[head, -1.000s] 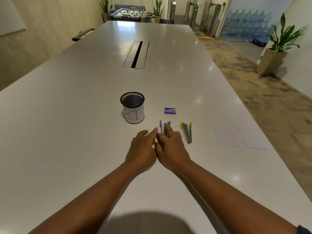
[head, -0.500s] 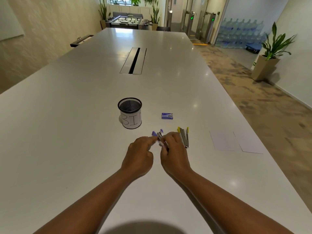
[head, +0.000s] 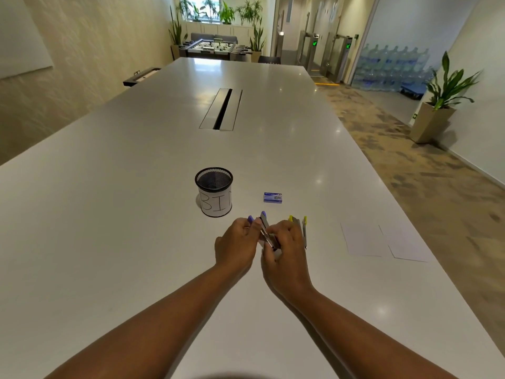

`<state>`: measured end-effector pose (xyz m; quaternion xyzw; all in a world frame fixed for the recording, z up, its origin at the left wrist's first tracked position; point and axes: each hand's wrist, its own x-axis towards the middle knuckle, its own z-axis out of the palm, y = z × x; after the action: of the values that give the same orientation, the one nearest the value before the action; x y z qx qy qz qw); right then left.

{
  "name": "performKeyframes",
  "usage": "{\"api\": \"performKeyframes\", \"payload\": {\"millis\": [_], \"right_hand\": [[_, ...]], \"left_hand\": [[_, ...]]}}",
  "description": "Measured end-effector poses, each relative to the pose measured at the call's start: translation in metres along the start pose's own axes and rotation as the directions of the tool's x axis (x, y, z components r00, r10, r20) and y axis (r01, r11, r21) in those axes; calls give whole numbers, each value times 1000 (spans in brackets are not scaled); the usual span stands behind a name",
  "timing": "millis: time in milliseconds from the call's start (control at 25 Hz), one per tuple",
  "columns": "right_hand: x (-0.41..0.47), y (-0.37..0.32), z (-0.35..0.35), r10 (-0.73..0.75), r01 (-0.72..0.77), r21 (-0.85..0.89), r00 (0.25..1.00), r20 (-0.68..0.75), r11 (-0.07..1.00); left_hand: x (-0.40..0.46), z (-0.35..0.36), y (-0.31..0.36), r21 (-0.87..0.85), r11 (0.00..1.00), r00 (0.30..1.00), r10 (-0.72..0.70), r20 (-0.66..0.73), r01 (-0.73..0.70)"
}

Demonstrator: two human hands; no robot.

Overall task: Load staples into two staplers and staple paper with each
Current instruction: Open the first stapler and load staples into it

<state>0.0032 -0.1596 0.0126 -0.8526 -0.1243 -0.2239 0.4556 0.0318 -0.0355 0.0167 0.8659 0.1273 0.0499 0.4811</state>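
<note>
Both of my hands hold a small purple-tipped stapler (head: pixel 264 227) just above the white table (head: pixel 109 214). My left hand (head: pixel 236 246) grips its left side and my right hand (head: pixel 284 248) grips its near end; the stapler's arms are spread apart. A yellow-tipped stapler (head: pixel 302 228) lies on the table right beside my right hand, partly hidden by my fingers. A small blue staple box (head: pixel 272 197) sits a little farther away. Two white paper sheets (head: pixel 364 240) lie flat to the right.
A black mesh cup labelled BIN (head: pixel 214 191) stands left of the staple box. A cable slot (head: pixel 221 109) is set in the table's middle. The table's right edge drops to carpeted floor, where a potted plant (head: pixel 437 105) stands.
My hands have closed on the purple stapler and raised it off the table, tilting it to the left. The camera has tipped up a little.
</note>
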Motion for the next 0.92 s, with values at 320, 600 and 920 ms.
{"api": "performKeyframes", "payload": {"millis": [320, 600, 920], "right_hand": [[0, 1, 0, 144, -168, 120, 972, 185, 979], [5, 3, -4, 129, -186, 220, 960, 249, 958], [4, 0, -6, 109, -204, 269, 938, 330, 941]], "left_hand": [[-5, -8, -14, -521, 851, 972, 171, 161, -64], [-9, -9, -16, -517, 854, 954, 197, 227, -53], [-19, -9, -8, -137, 942, 940, 321, 112, -305]]}}
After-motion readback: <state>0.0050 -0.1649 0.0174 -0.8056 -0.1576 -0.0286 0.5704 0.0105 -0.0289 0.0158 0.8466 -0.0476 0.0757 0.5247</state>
